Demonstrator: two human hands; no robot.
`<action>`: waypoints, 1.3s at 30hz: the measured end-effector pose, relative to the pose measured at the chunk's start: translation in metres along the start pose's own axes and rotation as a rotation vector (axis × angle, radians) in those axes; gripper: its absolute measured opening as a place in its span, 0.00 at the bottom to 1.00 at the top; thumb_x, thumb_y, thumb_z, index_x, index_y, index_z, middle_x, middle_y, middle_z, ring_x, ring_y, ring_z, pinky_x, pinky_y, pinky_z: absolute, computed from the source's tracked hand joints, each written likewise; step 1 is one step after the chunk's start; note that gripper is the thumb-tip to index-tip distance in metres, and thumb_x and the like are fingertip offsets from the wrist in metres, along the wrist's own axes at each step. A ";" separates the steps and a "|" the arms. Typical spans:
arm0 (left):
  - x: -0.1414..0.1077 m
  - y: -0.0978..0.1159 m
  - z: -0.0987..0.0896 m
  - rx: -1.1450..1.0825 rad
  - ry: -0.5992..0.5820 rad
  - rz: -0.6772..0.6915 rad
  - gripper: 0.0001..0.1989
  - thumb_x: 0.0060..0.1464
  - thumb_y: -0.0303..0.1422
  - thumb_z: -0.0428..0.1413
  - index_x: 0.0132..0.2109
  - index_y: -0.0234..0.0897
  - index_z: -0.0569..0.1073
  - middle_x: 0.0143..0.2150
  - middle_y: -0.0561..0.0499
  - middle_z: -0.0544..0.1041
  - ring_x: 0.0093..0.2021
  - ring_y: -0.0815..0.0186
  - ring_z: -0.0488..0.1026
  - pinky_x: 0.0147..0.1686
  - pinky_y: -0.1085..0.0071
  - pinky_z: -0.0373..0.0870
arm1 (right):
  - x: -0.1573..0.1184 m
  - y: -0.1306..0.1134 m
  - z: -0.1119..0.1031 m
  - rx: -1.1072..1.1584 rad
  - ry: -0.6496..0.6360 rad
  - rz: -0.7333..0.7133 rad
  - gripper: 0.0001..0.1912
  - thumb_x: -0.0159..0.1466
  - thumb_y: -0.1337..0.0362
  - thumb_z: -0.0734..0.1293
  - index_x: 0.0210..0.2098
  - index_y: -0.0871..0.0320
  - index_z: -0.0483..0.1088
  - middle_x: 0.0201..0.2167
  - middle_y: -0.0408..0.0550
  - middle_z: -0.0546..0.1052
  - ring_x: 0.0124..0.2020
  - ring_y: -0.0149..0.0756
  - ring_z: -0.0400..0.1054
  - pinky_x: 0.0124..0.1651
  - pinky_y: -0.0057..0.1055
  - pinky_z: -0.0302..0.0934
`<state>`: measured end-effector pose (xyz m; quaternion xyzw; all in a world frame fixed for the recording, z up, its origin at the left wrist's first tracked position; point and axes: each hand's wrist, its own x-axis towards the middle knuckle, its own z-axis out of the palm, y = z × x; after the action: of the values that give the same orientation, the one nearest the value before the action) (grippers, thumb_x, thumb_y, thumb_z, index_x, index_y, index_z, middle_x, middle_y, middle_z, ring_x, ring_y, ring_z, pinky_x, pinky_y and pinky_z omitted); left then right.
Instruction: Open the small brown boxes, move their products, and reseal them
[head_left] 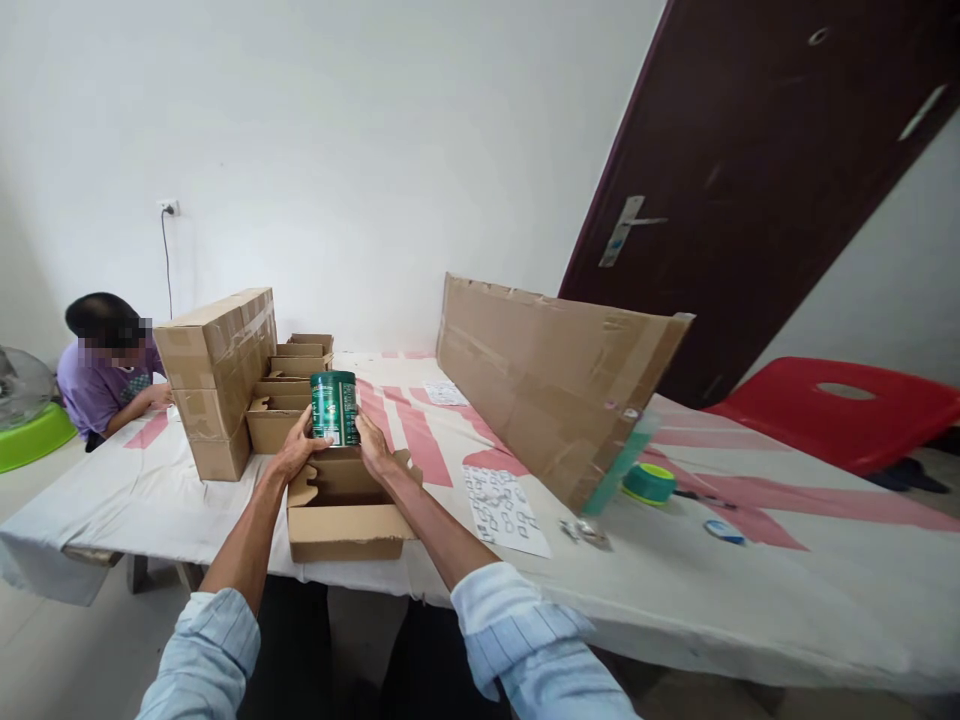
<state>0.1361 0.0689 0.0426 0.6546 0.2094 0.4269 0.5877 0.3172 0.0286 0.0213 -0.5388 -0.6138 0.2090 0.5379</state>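
Observation:
A green can (334, 408) with a printed label is held upright between my two hands. My left hand (300, 446) grips its left side, with the thumb across the lower front. My right hand (372, 441) presses on its right side. Below the can, an open cardboard box (345, 530) stands at the table's front edge, its flaps folded out. Just behind it is another open box (276, 430), with more open boxes in a row toward the wall.
Stacked closed boxes (217, 385) stand left of the row. A large cardboard panel (547, 375) leans across the table (750, 600). Right of it lie green tape (649, 483) and a blue-white roll (724, 532). A printed sheet (506, 510) lies centrally. A person (112, 375) sits far left.

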 end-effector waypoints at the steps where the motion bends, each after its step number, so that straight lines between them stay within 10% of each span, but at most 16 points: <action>1: 0.000 0.002 0.002 -0.003 0.001 0.011 0.58 0.45 0.34 0.72 0.79 0.45 0.53 0.72 0.41 0.70 0.72 0.45 0.65 0.72 0.45 0.59 | -0.001 -0.001 0.000 0.029 0.023 0.007 0.47 0.71 0.36 0.40 0.79 0.56 0.49 0.75 0.48 0.63 0.77 0.41 0.53 0.78 0.49 0.47; 22: -0.014 0.097 0.041 0.002 -0.118 0.231 0.60 0.46 0.32 0.68 0.80 0.46 0.46 0.80 0.44 0.56 0.73 0.37 0.62 0.58 0.53 0.77 | -0.024 -0.095 -0.041 0.420 0.216 -0.201 0.42 0.72 0.38 0.58 0.78 0.50 0.54 0.77 0.43 0.58 0.79 0.44 0.48 0.80 0.49 0.44; 27: -0.016 0.109 0.049 0.025 -0.145 0.309 0.58 0.47 0.39 0.72 0.79 0.42 0.51 0.78 0.41 0.60 0.75 0.37 0.58 0.63 0.50 0.73 | -0.033 -0.104 -0.043 0.338 0.269 -0.247 0.39 0.74 0.40 0.56 0.78 0.49 0.53 0.77 0.44 0.59 0.79 0.44 0.48 0.79 0.50 0.45; 33: -0.008 0.137 0.058 0.177 -0.097 0.418 0.47 0.41 0.44 0.77 0.65 0.37 0.67 0.59 0.38 0.79 0.58 0.43 0.78 0.55 0.50 0.79 | -0.039 -0.123 -0.048 0.099 0.330 -0.455 0.36 0.77 0.45 0.51 0.79 0.50 0.46 0.78 0.52 0.57 0.77 0.48 0.51 0.77 0.56 0.49; 39: -0.004 0.175 0.028 0.449 0.123 0.621 0.45 0.36 0.46 0.79 0.59 0.38 0.69 0.55 0.43 0.78 0.56 0.47 0.77 0.54 0.51 0.77 | -0.037 -0.128 -0.083 -0.149 0.313 -0.571 0.32 0.75 0.46 0.59 0.73 0.50 0.60 0.70 0.56 0.67 0.72 0.52 0.60 0.74 0.58 0.54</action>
<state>0.1163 0.0107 0.2087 0.7723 0.1243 0.5665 0.2591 0.3292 -0.0735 0.1401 -0.4083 -0.6636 -0.0808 0.6216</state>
